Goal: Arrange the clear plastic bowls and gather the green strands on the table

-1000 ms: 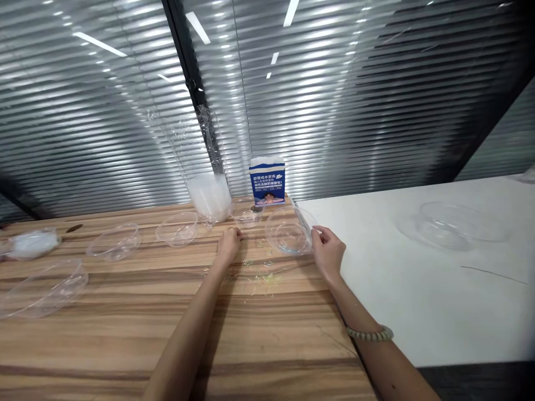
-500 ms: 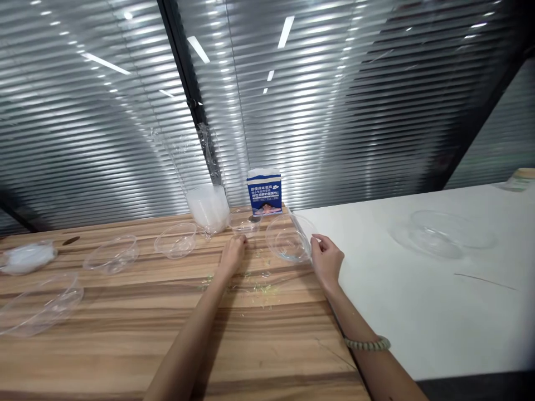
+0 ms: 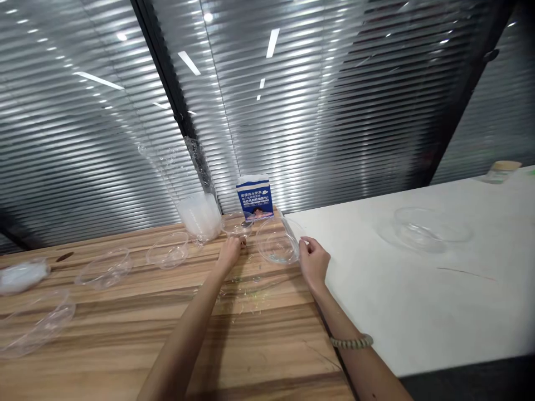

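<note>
My right hand (image 3: 314, 263) is closed at the right rim of a round clear plastic bowl (image 3: 277, 240), thumb and finger pinching its edge. The bowl sits by the seam between the wooden and white tabletops. To its left, my left hand (image 3: 230, 250) has its fingers curled together low over the wood, just in front of a smaller clear bowl (image 3: 234, 224). Whatever those fingers hold is too small to see. Fine green and clear shreds (image 3: 246, 289) lie scattered on the wood in front of the hands.
Behind the bowls stands a blue printed bag (image 3: 256, 200), with a stack of translucent plastic containers (image 3: 200, 218) left of it. More clear bowls (image 3: 168, 250) line the wooden table (image 3: 251, 351). Clear plastic pieces (image 3: 418, 229) and a jar (image 3: 499, 171) rest on the white table (image 3: 376, 312).
The view has shifted slightly, so everything sits a little further left. Both hands keep nearly the same places beside the bowls.
</note>
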{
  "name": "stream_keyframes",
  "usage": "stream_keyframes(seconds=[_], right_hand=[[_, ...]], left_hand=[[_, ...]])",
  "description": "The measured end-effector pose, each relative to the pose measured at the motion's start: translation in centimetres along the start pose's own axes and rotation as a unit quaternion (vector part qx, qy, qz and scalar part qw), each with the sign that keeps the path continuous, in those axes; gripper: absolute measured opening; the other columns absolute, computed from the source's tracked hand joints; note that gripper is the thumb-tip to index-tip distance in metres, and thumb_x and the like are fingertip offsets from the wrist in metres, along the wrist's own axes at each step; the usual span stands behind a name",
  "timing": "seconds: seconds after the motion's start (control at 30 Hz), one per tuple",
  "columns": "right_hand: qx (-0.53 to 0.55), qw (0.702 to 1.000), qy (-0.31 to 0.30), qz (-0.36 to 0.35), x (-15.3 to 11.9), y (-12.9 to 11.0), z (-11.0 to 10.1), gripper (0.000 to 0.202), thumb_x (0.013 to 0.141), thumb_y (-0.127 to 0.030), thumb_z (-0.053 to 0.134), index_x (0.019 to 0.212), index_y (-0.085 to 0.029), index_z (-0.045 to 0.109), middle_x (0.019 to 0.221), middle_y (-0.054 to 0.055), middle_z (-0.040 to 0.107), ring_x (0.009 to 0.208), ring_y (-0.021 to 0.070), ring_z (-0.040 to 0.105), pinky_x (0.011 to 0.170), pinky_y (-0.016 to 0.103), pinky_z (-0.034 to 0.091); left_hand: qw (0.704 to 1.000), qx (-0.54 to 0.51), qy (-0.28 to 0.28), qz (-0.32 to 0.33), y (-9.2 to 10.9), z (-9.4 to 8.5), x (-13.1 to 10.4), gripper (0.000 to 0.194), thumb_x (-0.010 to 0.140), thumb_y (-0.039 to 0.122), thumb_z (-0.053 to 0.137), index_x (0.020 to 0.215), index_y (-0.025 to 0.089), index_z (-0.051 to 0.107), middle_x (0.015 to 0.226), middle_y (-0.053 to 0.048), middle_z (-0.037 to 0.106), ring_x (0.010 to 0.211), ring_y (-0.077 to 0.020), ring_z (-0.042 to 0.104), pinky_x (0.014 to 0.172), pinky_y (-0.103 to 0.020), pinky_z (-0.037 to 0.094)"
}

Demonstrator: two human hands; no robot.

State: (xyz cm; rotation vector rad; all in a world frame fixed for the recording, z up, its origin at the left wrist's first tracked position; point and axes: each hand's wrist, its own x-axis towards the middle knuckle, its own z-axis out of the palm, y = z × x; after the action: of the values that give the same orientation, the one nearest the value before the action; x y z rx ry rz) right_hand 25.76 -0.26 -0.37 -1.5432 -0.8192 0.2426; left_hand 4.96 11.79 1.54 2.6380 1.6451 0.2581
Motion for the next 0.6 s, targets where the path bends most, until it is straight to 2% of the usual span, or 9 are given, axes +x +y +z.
stream_keyframes(seconds=[0.17, 0.3, 0.37, 0.4, 0.43, 0.47, 0.5, 0.6], right_hand=[[-0.043, 0.999, -0.003, -0.004, 0.0, -0.1, -0.1, 0.036, 0.077, -0.035, 0.045, 0.092, -0.015, 0.071, 0.053, 0.001, 0.056, 0.055, 0.0175, 0.05, 0.058, 0.027, 0.034], [-0.086, 0.996, 0.002, 0.0, -0.1, -0.4, -0.3, 0.035, 0.079, -0.034, 0.045, 0.095, -0.017, 0.07, 0.058, 0.003, 0.059, 0.059, 0.0176, 0.05, 0.057, 0.026, 0.03], [-0.094, 0.996, 0.002, 0.003, -0.1, -0.7, -0.4, 0.035, 0.079, -0.033, 0.044, 0.096, -0.017, 0.07, 0.06, 0.003, 0.06, 0.06, 0.0175, 0.05, 0.057, 0.026, 0.029], [-0.095, 0.995, 0.001, 0.002, -0.1, -0.8, -0.4, 0.034, 0.08, -0.033, 0.044, 0.097, -0.017, 0.07, 0.061, 0.003, 0.06, 0.061, 0.0174, 0.05, 0.057, 0.026, 0.029], [-0.095, 0.995, 0.0, 0.0, -0.1, -0.9, -0.5, 0.034, 0.08, -0.033, 0.044, 0.097, -0.018, 0.07, 0.061, 0.003, 0.06, 0.061, 0.0174, 0.05, 0.058, 0.026, 0.029], [-0.093, 0.996, 0.0, 0.0, -0.1, -1.0, -0.5, 0.034, 0.079, -0.033, 0.045, 0.097, -0.018, 0.07, 0.061, 0.003, 0.06, 0.061, 0.0174, 0.049, 0.058, 0.027, 0.029], [-0.09, 0.996, 0.001, 0.003, -0.1, -1.0, -0.6, 0.034, 0.079, -0.033, 0.045, 0.097, -0.018, 0.07, 0.061, 0.003, 0.06, 0.061, 0.0174, 0.049, 0.058, 0.027, 0.029], [-0.083, 0.996, 0.01, 0.024, 0.1, -0.9, -0.7, 0.035, 0.079, -0.033, 0.044, 0.097, -0.018, 0.07, 0.062, 0.003, 0.06, 0.062, 0.0173, 0.049, 0.059, 0.027, 0.029]], left_hand=[[1.0, 0.001, -0.013, 0.016, 0.0, -0.5, 0.1, 0.016, 0.081, 0.011, 0.047, 0.084, 0.015, 0.063, 0.084, -0.01, 0.065, 0.082, -0.0206, 0.059, 0.075, -0.029, 0.041], [0.999, -0.004, 0.007, 0.033, 1.8, -2.2, -0.6, 0.016, 0.082, 0.011, 0.047, 0.084, 0.017, 0.061, 0.09, -0.009, 0.065, 0.083, -0.0202, 0.059, 0.074, -0.028, 0.041], [0.997, -0.015, 0.06, 0.039, 3.6, -3.5, -1.3, 0.019, 0.088, 0.015, 0.041, 0.092, 0.018, 0.06, 0.099, -0.009, 0.063, 0.089, -0.0205, 0.058, 0.075, -0.028, 0.041], [0.991, -0.031, 0.116, 0.053, 4.6, -4.1, -1.6, 0.019, 0.089, 0.017, 0.04, 0.093, 0.018, 0.059, 0.099, -0.009, 0.063, 0.089, -0.0205, 0.058, 0.074, -0.028, 0.041], [0.982, -0.04, 0.167, 0.075, 5.7, -4.8, -1.8, 0.019, 0.09, 0.018, 0.041, 0.093, 0.018, 0.059, 0.098, -0.008, 0.063, 0.089, -0.0203, 0.058, 0.073, -0.028, 0.042], [0.975, -0.041, 0.187, 0.109, 6.8, -5.3, -2.0, 0.018, 0.09, 0.019, 0.042, 0.094, 0.018, 0.06, 0.097, -0.008, 0.063, 0.088, -0.0201, 0.059, 0.072, -0.028, 0.042], [0.971, -0.039, 0.181, 0.151, 7.8, -5.8, -2.0, 0.018, 0.09, 0.019, 0.044, 0.093, 0.018, 0.061, 0.097, -0.008, 0.064, 0.087, -0.0199, 0.059, 0.071, -0.028, 0.043], [0.96, -0.033, 0.113, 0.253, 9.5, -6.3, -1.9, 0.013, 0.085, 0.016, 0.053, 0.09, 0.018, 0.064, 0.092, -0.007, 0.066, 0.088, -0.0212, 0.059, 0.074, -0.03, 0.044]])
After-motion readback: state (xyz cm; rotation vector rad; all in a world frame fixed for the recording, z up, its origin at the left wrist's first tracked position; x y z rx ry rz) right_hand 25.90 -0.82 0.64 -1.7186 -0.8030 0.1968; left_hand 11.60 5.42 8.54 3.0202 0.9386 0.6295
